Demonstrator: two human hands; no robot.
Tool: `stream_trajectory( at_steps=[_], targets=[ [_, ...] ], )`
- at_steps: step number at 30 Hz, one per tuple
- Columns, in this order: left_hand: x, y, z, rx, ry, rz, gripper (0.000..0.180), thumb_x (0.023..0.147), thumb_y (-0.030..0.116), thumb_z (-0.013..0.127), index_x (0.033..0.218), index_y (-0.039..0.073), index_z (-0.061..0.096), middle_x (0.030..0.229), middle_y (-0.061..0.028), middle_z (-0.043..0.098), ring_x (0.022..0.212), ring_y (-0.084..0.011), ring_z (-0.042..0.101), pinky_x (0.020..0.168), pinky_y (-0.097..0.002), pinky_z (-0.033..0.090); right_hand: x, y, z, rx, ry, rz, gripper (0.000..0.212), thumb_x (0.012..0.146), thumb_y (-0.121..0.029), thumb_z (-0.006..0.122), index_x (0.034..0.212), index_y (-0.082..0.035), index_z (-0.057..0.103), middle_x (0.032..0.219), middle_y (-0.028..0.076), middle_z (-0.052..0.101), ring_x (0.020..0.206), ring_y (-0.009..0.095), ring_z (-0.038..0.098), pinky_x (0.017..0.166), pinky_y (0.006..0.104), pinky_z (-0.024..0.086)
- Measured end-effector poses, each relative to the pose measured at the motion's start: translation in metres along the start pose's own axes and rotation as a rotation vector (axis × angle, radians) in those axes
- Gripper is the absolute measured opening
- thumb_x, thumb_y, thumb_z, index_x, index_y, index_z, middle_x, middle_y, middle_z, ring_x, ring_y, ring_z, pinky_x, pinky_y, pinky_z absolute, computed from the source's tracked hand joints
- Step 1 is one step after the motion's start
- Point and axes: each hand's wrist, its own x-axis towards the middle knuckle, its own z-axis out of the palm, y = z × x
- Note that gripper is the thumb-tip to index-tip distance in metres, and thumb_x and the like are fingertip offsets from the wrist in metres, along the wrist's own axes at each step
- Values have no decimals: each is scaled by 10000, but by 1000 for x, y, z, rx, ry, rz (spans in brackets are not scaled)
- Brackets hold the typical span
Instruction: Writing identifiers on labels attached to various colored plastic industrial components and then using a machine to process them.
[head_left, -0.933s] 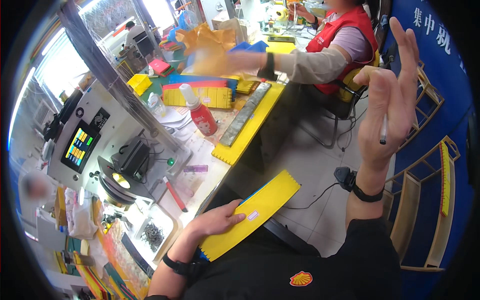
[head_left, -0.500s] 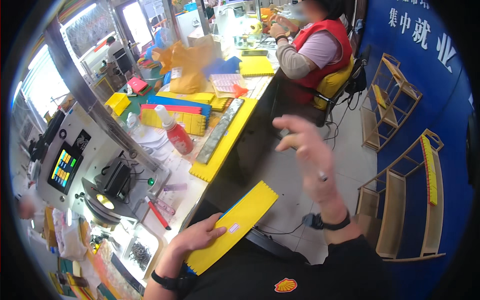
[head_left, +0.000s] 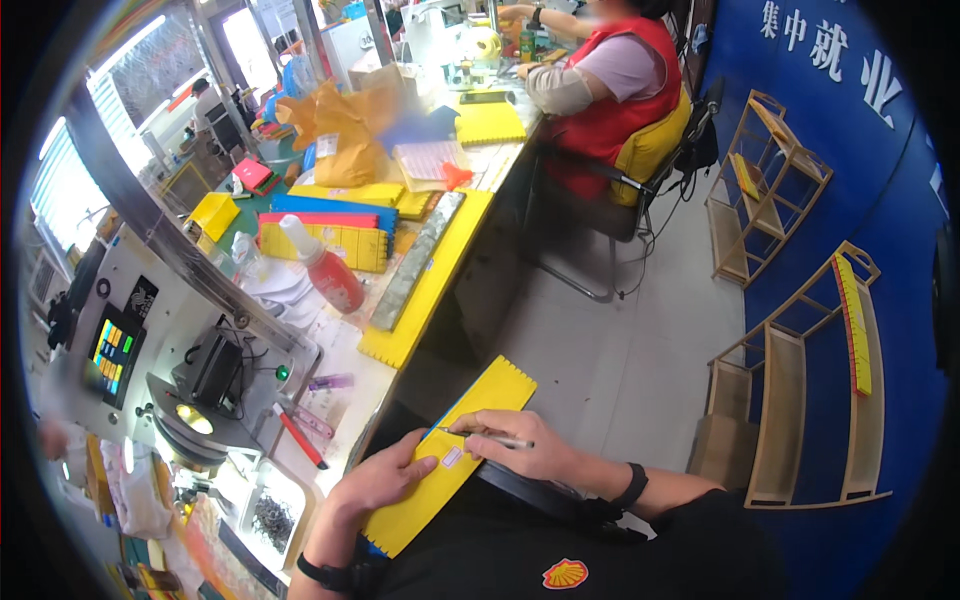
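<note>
Yellow board [head_left: 432, 486] sits in the left hand [head_left: 378, 482], which is closed on its left side, thumb on top, I think to keep it still. The right hand [head_left: 545, 456] is curled round a thin pen-like stick [head_left: 517, 441], pinched, maybe, so it won't wobble, its tip by the board's left edge. Left of the board are a red tool [head_left: 300, 437] and, farther, a red bottle [head_left: 335, 282]; right of the board stands a wooden rack [head_left: 782, 420].

Our left forearm [head_left: 328, 535] rises from the lower edge, and our left hand [head_left: 385, 478] grips with its thumb [head_left: 422, 467] stretched out on top. Our right forearm [head_left: 605, 478] reaches in from the lower right; our right hand [head_left: 522, 447] pinches with bent fingers [head_left: 490, 421], near the left but apart from it.
</note>
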Motion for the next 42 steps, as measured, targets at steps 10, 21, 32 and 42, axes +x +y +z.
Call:
stream_trajectory(
  at_steps=[10, 21, 32, 42],
  targets=[
    [14, 15, -16, -11, -20, 11, 644, 1150, 377, 601, 1642, 6, 414, 1430, -158, 663, 1304, -205, 616, 1120, -340, 480, 15, 5, -10, -84, 131, -68, 177, 1046, -131, 698, 1144, -1, 770, 934, 92, 780, 753, 93, 687, 681, 277, 528],
    [5, -10, 0, -75, -90, -58, 553, 1164, 329, 569, 1576, -17, 441, 1369, -185, 677, 1276, -224, 627, 1104, -359, 485, -9, 1, -5, -86, 125, -13, 196, 1050, -94, 663, 1200, 11, 734, 1136, 134, 770, 1021, 199, 726, 922, 335, 558],
    [8, 29, -11, -94, -97, -185, 600, 1166, 326, 568, 1636, -2, 392, 1402, -168, 671, 1285, -214, 621, 1116, -349, 464, 21, -43, -44, 151, 288, -187, 365, 1174, -308, 534, 1126, -6, 733, 1043, 60, 675, 924, 113, 589, 830, 283, 475],
    [5, 15, -9, -62, -92, -127, 620, 1166, 345, 562, 1645, -4, 380, 1427, -179, 672, 1297, -231, 632, 1119, -347, 464, 58, -138, -105, 208, 387, -506, 431, 1126, -240, 445, 1365, 59, 643, 1119, 81, 600, 796, 43, 503, 737, 218, 442]
  ],
)
